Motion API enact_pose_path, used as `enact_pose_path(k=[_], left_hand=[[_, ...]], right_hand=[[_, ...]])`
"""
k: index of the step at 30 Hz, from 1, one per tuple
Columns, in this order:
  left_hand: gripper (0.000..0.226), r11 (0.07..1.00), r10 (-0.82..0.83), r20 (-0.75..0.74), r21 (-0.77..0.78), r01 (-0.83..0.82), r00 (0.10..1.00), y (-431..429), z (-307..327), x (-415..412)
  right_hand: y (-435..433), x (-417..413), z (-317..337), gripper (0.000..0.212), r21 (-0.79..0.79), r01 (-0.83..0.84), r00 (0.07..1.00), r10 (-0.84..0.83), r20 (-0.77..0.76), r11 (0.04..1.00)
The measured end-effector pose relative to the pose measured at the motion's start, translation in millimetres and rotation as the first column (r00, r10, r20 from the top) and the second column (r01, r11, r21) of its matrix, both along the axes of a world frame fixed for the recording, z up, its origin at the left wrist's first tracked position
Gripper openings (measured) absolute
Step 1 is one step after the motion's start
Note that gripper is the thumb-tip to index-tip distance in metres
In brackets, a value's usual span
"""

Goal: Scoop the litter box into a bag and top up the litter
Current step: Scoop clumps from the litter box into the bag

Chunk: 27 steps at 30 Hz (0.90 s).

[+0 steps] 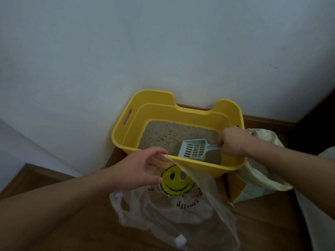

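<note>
Inside litter box [199, 168] — scoop [194, 150] on litter [168, 134], gripped by right hand [233, 142]; left hand [143, 169] holds bag [181, 205].

1 ea: litter box [208, 167], scoop [194, 150], plastic bag [174, 205], litter sack [257, 183].

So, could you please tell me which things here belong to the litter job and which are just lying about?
For the job: litter box, litter, scoop in the right hand, plastic bag held by the left hand, litter sack beside the box.
Just there: wall, skirting board, wooden floor.
</note>
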State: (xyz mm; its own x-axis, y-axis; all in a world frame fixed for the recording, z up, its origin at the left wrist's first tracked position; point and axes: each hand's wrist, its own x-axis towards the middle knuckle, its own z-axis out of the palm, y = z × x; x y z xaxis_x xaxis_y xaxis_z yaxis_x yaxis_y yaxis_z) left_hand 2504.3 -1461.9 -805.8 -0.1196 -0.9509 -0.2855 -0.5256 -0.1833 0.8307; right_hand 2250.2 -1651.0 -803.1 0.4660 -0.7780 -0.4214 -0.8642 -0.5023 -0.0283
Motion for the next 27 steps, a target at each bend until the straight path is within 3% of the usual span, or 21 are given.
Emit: enact_pose_path(k=[9, 15, 27], left_hand=[[0.069, 0.996, 0.086, -0.068, -0.013, -0.087, 0.994, -5.8, -3.9, 2.1], [0.056, 0.985, 0.153, -0.041, -0.075, -0.156, 0.987, -12.0, -11.4, 3.8], [0.039, 0.945, 0.325, -0.199, 0.034, -0.325, 0.924, -18.2, -29.0, 11.8]], right_hand=[[-3.3, 4.6, -16.7, 0.009, -0.025, -0.004, 0.995, 0.002, -0.099, 1.0], [-14.3, 3.3, -35.1, 0.023, 0.056, -0.046, 0.995, 0.05, -0.089, 0.997], [-17.5, 36.7, -61.7, 0.026, 0.109, -0.086, 0.991, 0.074, 0.107, 0.99]])
